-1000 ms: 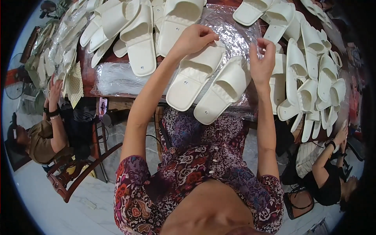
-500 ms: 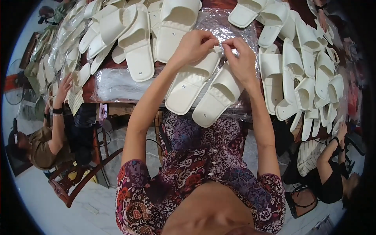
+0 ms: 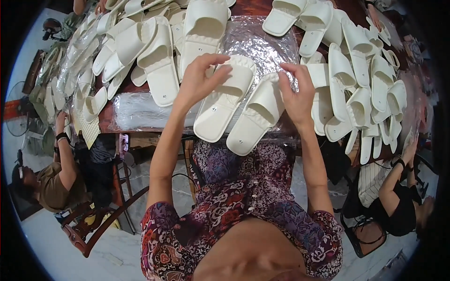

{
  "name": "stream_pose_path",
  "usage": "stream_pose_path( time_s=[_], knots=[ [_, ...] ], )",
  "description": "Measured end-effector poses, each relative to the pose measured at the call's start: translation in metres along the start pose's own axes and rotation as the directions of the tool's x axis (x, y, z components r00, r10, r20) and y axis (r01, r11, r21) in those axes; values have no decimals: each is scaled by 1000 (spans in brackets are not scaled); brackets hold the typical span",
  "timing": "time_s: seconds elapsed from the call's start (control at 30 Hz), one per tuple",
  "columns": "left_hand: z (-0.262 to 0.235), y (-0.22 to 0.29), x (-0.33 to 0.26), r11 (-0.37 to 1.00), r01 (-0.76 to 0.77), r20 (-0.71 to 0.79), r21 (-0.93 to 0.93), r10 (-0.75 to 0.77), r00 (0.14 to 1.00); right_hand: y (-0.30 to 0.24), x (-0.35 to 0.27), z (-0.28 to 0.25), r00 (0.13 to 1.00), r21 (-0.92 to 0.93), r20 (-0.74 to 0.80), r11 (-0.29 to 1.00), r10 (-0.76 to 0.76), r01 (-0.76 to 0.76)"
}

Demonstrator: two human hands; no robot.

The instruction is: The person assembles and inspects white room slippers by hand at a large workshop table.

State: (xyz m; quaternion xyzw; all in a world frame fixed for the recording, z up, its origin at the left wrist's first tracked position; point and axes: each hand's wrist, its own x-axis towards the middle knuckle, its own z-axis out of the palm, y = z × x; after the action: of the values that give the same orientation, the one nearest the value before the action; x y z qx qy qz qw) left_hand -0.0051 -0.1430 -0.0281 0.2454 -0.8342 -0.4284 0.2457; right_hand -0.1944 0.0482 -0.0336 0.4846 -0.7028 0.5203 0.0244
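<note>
Left hand [image 3: 204, 77]: thumb and fingers apart, nothing gripped, above the strap of an off-white, flat-soled, smooth-looking slipper [image 3: 214, 112]; contact can't be told.
Right hand [image 3: 298, 93]: thumb and fingers apart, just beside a matching off-white slipper [image 3: 253, 117]; touch unclear.
Slipper pair: side by side on near part of clear, shiny, crinkled plastic film [image 3: 265, 37], heels toward wearer.
Pair progress: laying out looks done; neither slipper is covered; whether toes are joined can't be told.
Slippers left: off-white left heap [image 3: 161, 77] left of film, off-white right heap [image 3: 361, 110] right of it; many uncovered, so plenty seems left.
Clear bundle: flat, whitish, see-through plastic bundle [image 3: 140, 110], left of film.
Table: dark red, glossy tabletop [image 3: 246, 7], beneath film.
</note>
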Motion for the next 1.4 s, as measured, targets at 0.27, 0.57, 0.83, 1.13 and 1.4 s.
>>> stream_pose_path(
  time_s=[0.27,0.57,0.83,1.13,1.4],
  knots=[
    [-8,13,-31,964,-71,107,255,45,993,-33,-61,-12,983,-152,160,981,-95,119],
    [17,29,-44,959,87,-112,269,-59,992,-5,-42,-2,992,-150,119,987,-34,52],
    [55,40,-55,976,142,-245,168,-98,965,9,-31,2,1000,-161,6,987,-12,13],
    [61,25,-73,999,22,-353,42,-6,936,-21,-83,2,974,-120,150,981,170,-152],
    [62,4,-83,995,6,-384,98,32,923,-6,-59,31,975,-101,126,980,182,-170]
  ],
)
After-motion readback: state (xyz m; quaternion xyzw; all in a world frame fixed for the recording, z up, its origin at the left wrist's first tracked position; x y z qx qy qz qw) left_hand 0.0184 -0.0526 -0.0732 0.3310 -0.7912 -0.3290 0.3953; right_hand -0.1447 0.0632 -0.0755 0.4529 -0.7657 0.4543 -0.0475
